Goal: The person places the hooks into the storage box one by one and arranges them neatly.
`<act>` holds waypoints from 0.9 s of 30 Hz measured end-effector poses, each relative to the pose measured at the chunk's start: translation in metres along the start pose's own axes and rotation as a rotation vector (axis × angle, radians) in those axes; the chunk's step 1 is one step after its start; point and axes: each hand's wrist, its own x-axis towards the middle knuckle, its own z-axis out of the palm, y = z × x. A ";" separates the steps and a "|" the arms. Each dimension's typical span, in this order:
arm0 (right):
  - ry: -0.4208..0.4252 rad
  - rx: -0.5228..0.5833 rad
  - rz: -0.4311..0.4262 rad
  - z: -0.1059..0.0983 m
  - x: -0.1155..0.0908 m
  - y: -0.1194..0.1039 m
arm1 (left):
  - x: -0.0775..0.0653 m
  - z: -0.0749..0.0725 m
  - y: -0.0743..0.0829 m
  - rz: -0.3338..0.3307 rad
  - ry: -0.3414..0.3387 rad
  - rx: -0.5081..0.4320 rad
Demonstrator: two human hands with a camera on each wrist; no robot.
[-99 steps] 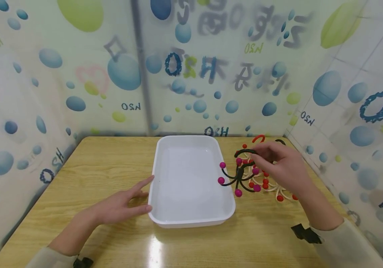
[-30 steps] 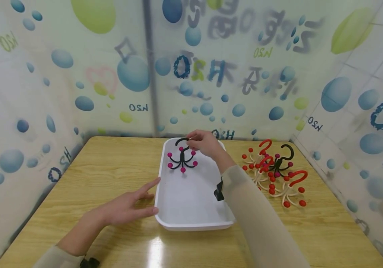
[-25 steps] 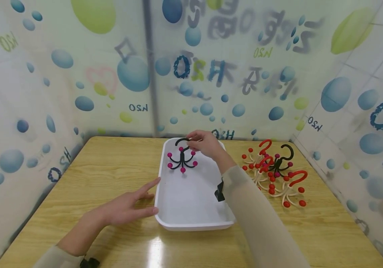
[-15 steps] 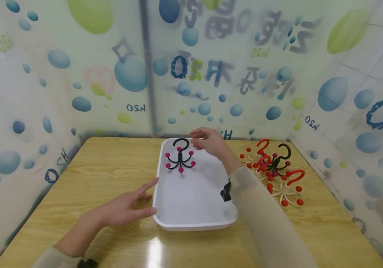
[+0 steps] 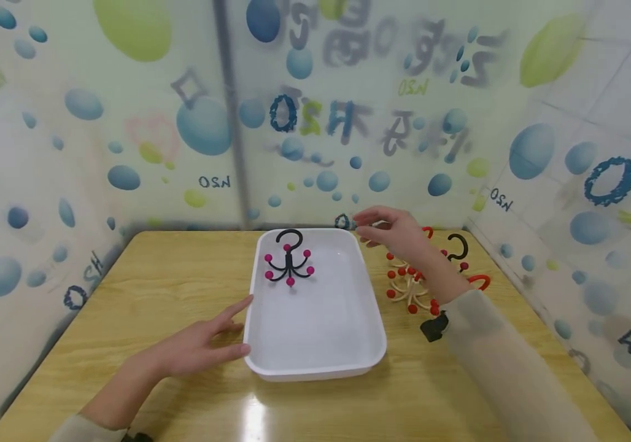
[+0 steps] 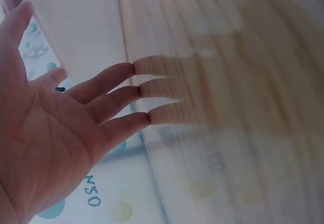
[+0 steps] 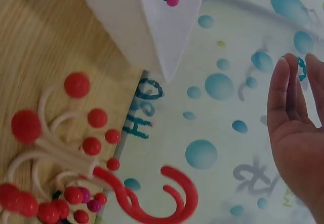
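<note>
A black claw hook point(image 5: 288, 261) with pink ball tips lies at the far left inside a white plastic tray point(image 5: 321, 331). My left hand point(image 5: 191, 353) rests its fingertips on the tray's left rim. In the left wrist view that left hand point(image 6: 61, 127) has its fingers spread and holds nothing. My right hand point(image 5: 395, 236) hovers beyond the tray's far right corner, its loosely bent fingers around nothing. Beneath the right forearm, cream claw hooks point(image 5: 409, 291) with red ball tips and red hooked tops sit on the table, partly covered.
Among the pile on the right another black claw hook point(image 5: 458, 247) shows its curved top. The wooden table point(image 5: 194, 264) meets patterned curtain walls point(image 5: 315, 147) at the back and sides. In the right wrist view, a red-topped hook point(image 7: 152, 203) is close to the camera.
My right hand carried the black hook from the pile into the tray, let go of it there, and has since moved right, away from it. The left hand stays at the rim.
</note>
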 end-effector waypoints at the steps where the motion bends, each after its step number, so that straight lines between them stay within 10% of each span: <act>1: 0.002 -0.007 0.002 -0.006 -0.006 0.001 | 0.000 0.000 0.000 -0.001 0.000 0.000; 27: 0.124 -0.273 0.138 -0.128 -0.125 0.081 | 0.000 0.001 -0.002 0.029 0.023 0.022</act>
